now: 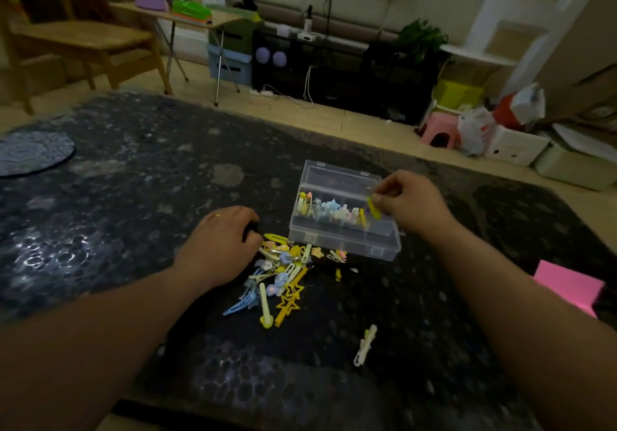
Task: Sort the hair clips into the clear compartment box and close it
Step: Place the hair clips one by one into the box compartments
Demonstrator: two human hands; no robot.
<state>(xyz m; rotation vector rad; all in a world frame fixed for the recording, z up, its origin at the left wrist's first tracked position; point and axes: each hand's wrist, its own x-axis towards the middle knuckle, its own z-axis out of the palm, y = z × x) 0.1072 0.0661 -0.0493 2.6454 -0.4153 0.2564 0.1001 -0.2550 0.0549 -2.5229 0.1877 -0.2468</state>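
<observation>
Nearest the camera, two bare forearms reach in from the bottom corners, their upper parts cut off by the frame. Between them on the dark patterned table a pale clip lies alone. Beyond it sits a loose pile of hair clips, yellow, blue and white, with a yellow star-shaped clip at its near edge. The left hand rests knuckles-up on the pile's left side, fingers curled under and hidden, so whether it grasps anything cannot be told. Just past the pile stands the clear compartment box, lid up, with several clips inside; its dividers are hard to make out. Over its right end the right hand pinches a yellow clip. Farther back, the dim room blurs into clutter.
</observation>
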